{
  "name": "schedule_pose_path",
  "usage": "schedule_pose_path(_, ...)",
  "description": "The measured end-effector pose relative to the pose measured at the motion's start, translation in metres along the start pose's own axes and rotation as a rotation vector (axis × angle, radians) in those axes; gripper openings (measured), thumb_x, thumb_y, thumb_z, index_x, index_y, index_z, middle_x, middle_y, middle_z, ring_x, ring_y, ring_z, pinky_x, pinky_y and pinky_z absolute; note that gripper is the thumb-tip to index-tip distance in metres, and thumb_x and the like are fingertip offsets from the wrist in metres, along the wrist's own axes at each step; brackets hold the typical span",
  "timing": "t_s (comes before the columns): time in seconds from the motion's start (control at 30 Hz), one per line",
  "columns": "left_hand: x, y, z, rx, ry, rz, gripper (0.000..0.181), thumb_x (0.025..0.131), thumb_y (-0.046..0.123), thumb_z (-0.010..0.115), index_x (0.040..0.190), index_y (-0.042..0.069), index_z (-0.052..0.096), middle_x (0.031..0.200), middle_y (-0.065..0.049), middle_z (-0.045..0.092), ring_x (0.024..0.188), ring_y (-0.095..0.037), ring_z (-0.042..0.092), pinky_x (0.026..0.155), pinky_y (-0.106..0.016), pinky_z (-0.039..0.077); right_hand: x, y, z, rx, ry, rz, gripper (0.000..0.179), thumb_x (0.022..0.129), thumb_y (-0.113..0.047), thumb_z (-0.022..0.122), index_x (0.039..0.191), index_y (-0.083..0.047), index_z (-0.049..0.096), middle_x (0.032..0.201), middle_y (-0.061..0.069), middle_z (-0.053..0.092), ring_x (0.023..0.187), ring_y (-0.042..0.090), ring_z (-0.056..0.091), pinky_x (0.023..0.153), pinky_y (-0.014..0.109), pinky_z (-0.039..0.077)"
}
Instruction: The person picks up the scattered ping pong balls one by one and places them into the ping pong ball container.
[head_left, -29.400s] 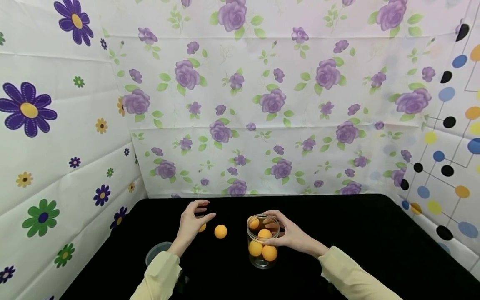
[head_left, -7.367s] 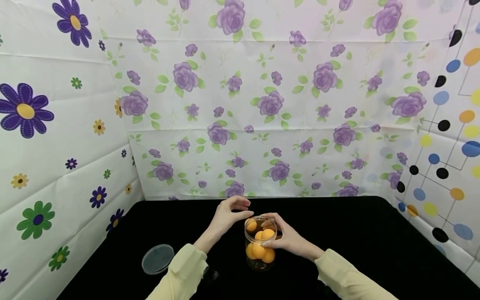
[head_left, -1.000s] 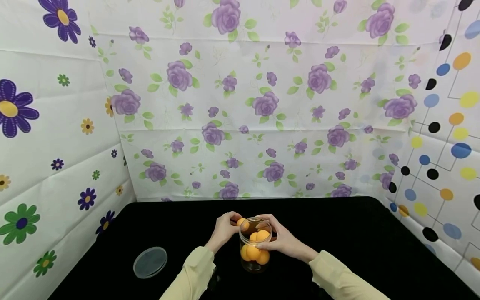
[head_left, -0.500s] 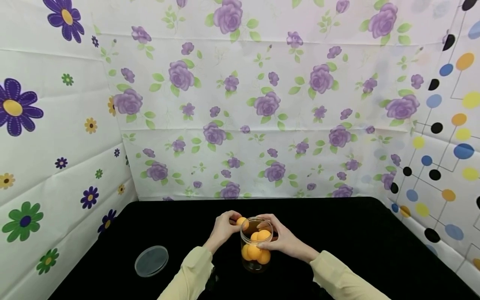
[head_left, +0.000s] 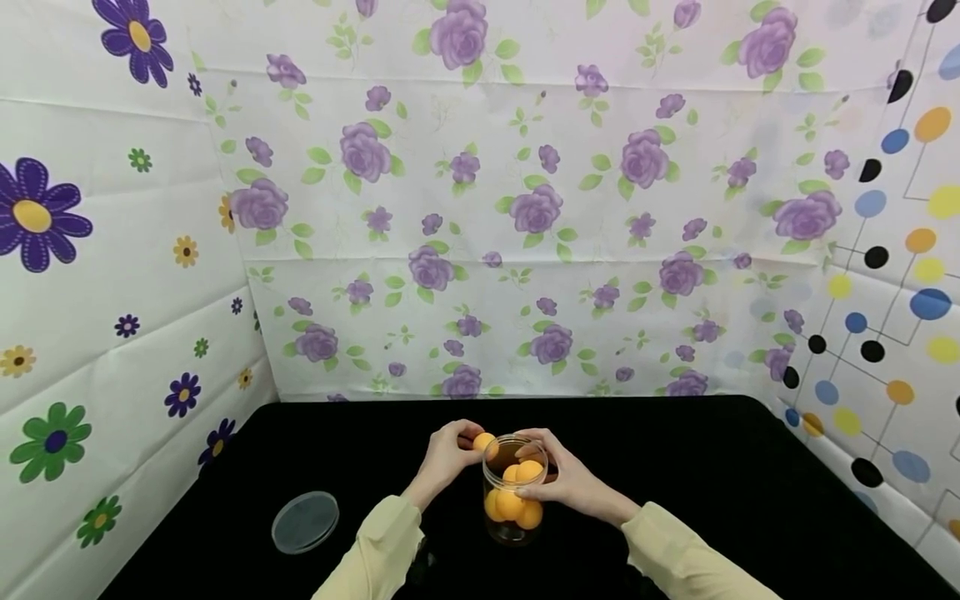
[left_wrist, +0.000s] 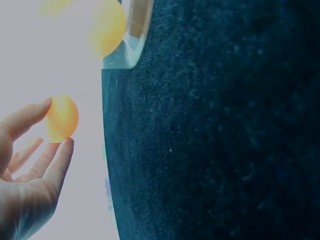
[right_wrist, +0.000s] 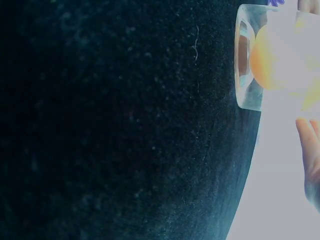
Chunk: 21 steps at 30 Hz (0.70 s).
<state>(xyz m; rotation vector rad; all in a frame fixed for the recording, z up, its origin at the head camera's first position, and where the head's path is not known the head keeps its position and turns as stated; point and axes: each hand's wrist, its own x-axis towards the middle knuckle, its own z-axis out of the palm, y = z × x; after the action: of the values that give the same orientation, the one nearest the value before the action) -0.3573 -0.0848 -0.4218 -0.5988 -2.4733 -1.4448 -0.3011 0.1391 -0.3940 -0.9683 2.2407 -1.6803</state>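
Observation:
My left hand (head_left: pixel 447 457) pinches an orange ping-pong ball (head_left: pixel 484 444) between thumb and fingers, at the far left of the jar's rim. In the left wrist view, the fingertips (left_wrist: pixel 65 147) and thumb press on opposite sides of this ball (left_wrist: pixel 62 119). A clear, lidless jar (head_left: pixel 510 536) stands upright on the black table, with several orange balls (head_left: pixel 510 504) inside. My right hand (head_left: pixel 566 477) grips the jar's upper right side. Glare in the right wrist view washes out much of the jar (right_wrist: pixel 242 60). Whether the pinched ball touches the rim, I cannot tell.
A round translucent lid (head_left: pixel 305 522) lies on the black table (head_left: pixel 675 467) to the left of the jar. Floral cloth walls (head_left: pixel 525 325) stand behind the table and along both sides.
Two loose balls seen left of the jar 29 s ago are gone from there; the jar holds more. Since 7 s ago, the left hand has taken hold of a ball. In the last second both hands stay put.

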Motion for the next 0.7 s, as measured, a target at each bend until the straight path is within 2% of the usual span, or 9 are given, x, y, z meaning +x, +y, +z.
schedule_pose_path(0.3,0.001,-0.001,-0.006,0.004,0.022,-0.008,0.029,0.072,0.01,0.077,0.097,0.001,0.063,0.09,-0.007,0.059,0.076,-0.02,0.059,0.063,-0.025,0.05,0.001,0.002,-0.001,0.016,-0.008,0.002,0.061,0.085,-0.01,0.063,0.137,-0.011,0.03,0.127,0.022,0.038,0.118,0.035,0.035,0.084,0.041,0.042)
schedule_pose_path(0.53,0.001,0.002,-0.009,-0.001,0.022,-0.014,0.029,0.072,0.008,0.077,0.097,0.001,0.063,0.09,-0.007,0.059,0.077,-0.02,0.059,0.063,-0.026,0.05,0.007,0.032,-0.005,0.007,0.021,0.004,0.06,0.084,-0.018,0.067,0.134,-0.023,0.034,0.125,0.013,0.041,0.115,0.026,0.039,0.083,0.038,0.043)
schedule_pose_path(0.7,0.0,0.005,-0.01,0.01,0.025,-0.004,0.03,0.072,0.009,0.077,0.097,0.001,0.063,0.091,-0.007,0.059,0.077,-0.02,0.059,0.064,-0.026,0.05,0.007,0.035,-0.006,0.004,0.024,0.006,0.06,0.083,-0.02,0.067,0.133,-0.024,0.035,0.124,0.013,0.042,0.115,0.026,0.039,0.083,0.038,0.044)
